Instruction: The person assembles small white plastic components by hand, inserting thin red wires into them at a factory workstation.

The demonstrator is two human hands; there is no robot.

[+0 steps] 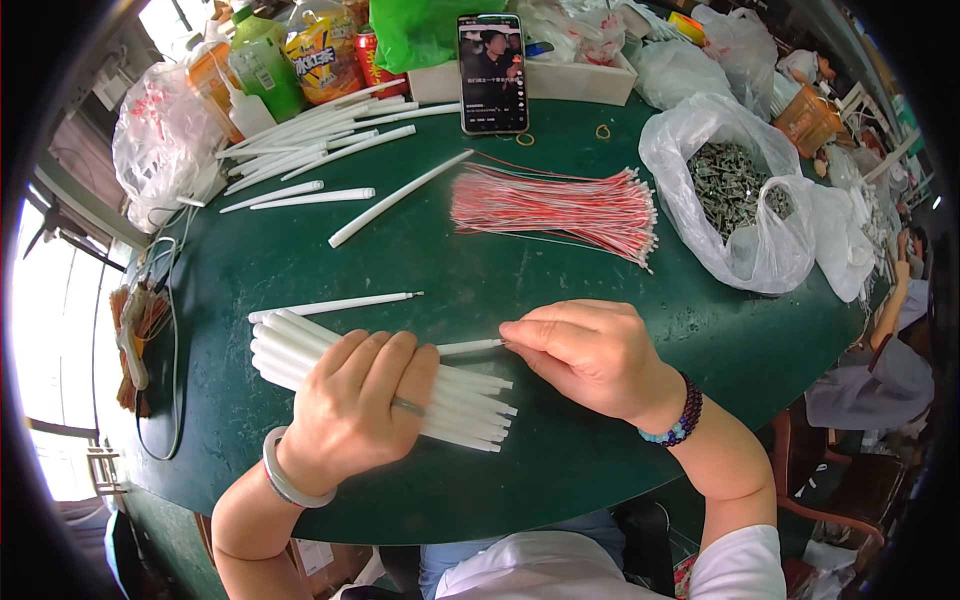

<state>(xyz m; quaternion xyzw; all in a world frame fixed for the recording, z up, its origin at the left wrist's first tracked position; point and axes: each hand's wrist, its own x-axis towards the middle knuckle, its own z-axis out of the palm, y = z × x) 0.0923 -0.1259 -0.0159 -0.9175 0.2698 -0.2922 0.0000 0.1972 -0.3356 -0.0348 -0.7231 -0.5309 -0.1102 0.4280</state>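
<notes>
My left hand (362, 400) lies over a bundle of slim white plastic tubes (468, 412), its fingers wrapped round them. From that grip one white tube (468, 347) sticks out to the right, apart from the bundle's other ends. At its tip, the thumb and fingers of my right hand (595, 355) are pinched together; what is between them is too small to make out. Just beyond the bundle lies a single tube (335, 306) with a thin dark tip. Farther off, a bunch of red and white wires (555, 208) rests on the green table (590, 480).
An open plastic bag of small dark metallic parts (735, 180) stands at the right. More white tubes (320, 140) lie loose at the back left, before several bottles (265, 60). A phone (493, 75) leans against a white box (580, 82). A cable (178, 340) hangs by the left edge.
</notes>
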